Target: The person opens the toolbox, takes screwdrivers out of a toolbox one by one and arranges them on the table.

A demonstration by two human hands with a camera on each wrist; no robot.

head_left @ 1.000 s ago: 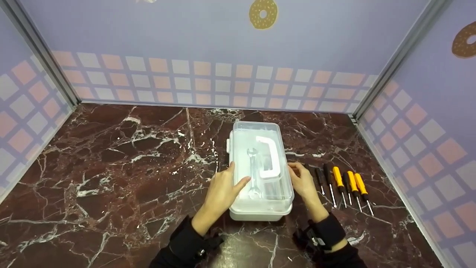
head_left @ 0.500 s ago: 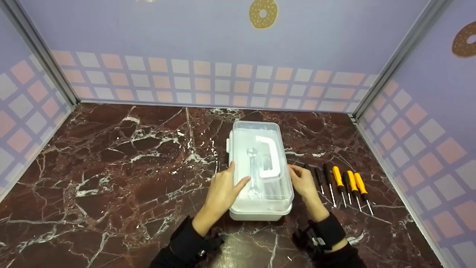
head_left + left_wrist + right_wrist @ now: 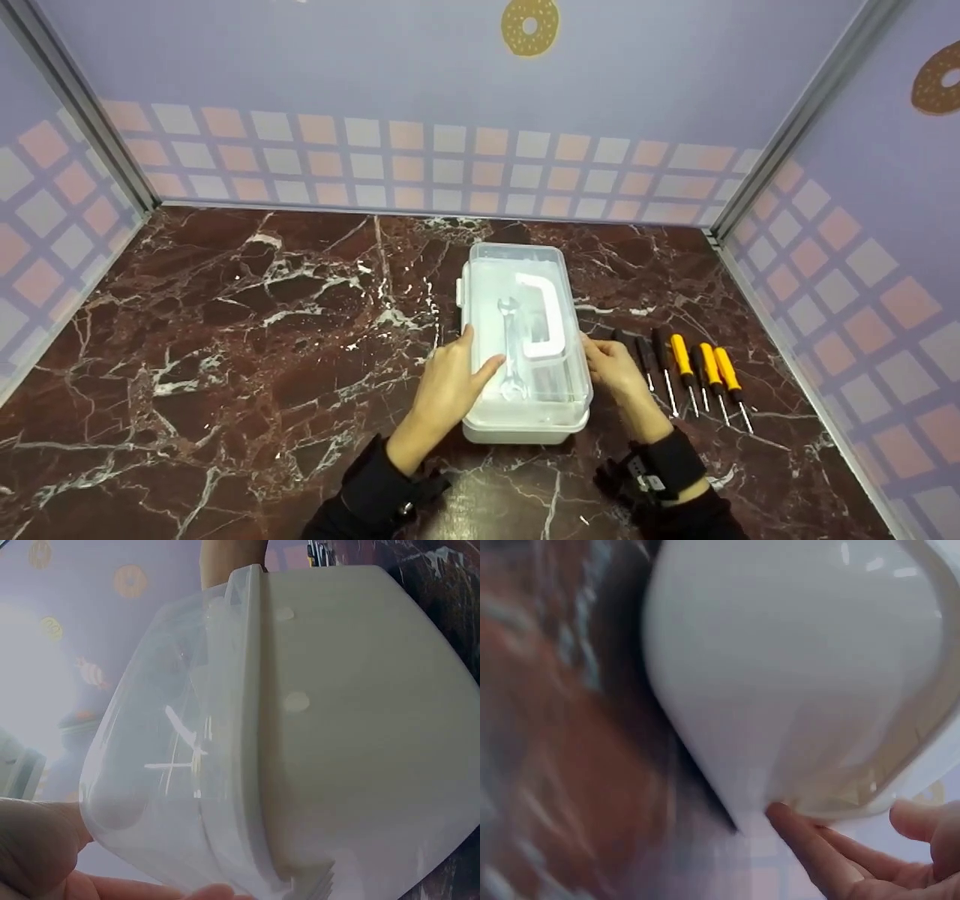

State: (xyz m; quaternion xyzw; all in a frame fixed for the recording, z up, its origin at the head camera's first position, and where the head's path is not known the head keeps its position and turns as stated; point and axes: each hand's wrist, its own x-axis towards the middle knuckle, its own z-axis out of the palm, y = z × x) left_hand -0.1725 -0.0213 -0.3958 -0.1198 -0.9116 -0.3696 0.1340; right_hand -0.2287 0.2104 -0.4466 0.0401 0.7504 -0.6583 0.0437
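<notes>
A toolbox (image 3: 525, 431) with a white base and a clear lid (image 3: 517, 259) sits in the middle of the table, lid down. A white handle (image 3: 555, 319) is on top, and a wrench (image 3: 511, 352) shows through the lid. My left hand (image 3: 444, 379) holds the box's left side, thumb over the lid and fingers along the edge; in the left wrist view its fingers (image 3: 135, 889) lie against the lid. At the box's right side is my right hand (image 3: 616, 371). In the right wrist view its fairly straight fingers (image 3: 817, 851) touch the white wall, the thumb apart by the rim.
Right of the right hand lie several screwdrivers in a row, some with black handles (image 3: 660, 349) and some with yellow handles (image 3: 681, 356). The marble-patterned table (image 3: 262, 360) is enclosed by lilac panels (image 3: 337, 67) at the back and sides.
My right hand has shifted slightly down and its wrist a little to the right, with its fingers still at the box's side. The left hand and the toolbox have stayed put.
</notes>
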